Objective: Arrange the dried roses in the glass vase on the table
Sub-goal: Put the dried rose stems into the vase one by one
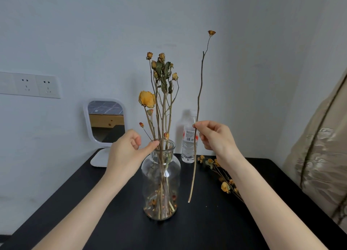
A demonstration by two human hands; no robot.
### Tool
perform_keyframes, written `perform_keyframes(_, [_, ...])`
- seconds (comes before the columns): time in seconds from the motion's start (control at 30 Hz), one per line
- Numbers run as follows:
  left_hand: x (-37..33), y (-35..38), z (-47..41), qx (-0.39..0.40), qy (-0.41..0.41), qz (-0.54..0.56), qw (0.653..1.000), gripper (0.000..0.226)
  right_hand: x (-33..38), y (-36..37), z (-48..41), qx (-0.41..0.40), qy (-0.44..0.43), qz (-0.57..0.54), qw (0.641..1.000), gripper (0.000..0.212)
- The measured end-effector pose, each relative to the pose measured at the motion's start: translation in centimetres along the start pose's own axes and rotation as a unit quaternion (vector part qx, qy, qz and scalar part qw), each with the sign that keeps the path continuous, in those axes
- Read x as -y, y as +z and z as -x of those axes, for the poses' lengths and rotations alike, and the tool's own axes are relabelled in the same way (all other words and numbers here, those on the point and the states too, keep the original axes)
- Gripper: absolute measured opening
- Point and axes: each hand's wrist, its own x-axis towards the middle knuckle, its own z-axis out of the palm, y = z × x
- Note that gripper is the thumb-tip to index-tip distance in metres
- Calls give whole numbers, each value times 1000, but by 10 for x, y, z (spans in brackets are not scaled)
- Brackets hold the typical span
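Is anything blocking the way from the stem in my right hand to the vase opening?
Partly. The roses already in the vase fill its mouth, and the left hand rests at the rim. The long stem in the right hand needs a gap between them.

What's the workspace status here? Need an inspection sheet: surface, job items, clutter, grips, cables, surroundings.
Surface: black table, dark and matte, a few specks near the vase.
Job's things: glass vase upright, holding several dried roses; loose petals in its base. One long single rose stem held in the air right of the vase. More dried roses lie on the table at right.
Clutter: water bottle and white-framed mirror behind the vase.
Grips: left hand pinches stems at the vase mouth; right hand pinches the single stem.
Cables: nothing seen.
Surroundings: wall sockets at left, patterned fabric at right.
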Motion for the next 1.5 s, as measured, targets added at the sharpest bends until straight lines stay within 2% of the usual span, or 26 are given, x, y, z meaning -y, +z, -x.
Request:
perform_keyframes(0.07, [8, 7, 1, 17, -53, 24, 998, 39, 4, 1, -2, 0, -10, -7, 1000, 14])
perform_keyframes(0.17, [12, 16, -4, 83, -138, 121, 979, 61, 15, 2, -7, -3, -32, -35, 999, 11])
perform_keyframes(0.3, [12, 24, -2, 189, -131, 190, 955, 87, 35, 6, -17, -11, -70, -80, 994, 14])
perform_keyframes(0.33, [12, 26, -1, 207, -130, 197, 949, 87, 40, 7, -19, -11, -77, -95, 992, 15])
perform_keyframes(0.43, [14, 33, 3, 233, -131, 202, 942, 69, 51, 12, -26, -11, -101, -144, 984, 18])
perform_keyframes(0.7, [26, 42, 8, 234, -110, 178, 949, 46, 57, 25, -32, -37, -148, -182, 972, 13])
perform_keyframes(0.87, [30, 46, 11, 217, -106, 174, 955, 40, 47, 32, -31, -32, -159, -116, 980, 11])
perform_keyframes(1.13, [33, 49, 12, 210, -98, 179, 956, 44, 16, 43, -24, -12, -135, -3, 991, 11])
perform_keyframes(1.23, [33, 50, 12, 206, -96, 174, 958, 51, 9, 47, -21, 5, -135, 59, 989, 9])
perform_keyframes(1.5, [35, 50, 13, 205, -94, 191, 955, 44, -9, 42, -14, 69, -127, 162, 976, 10])
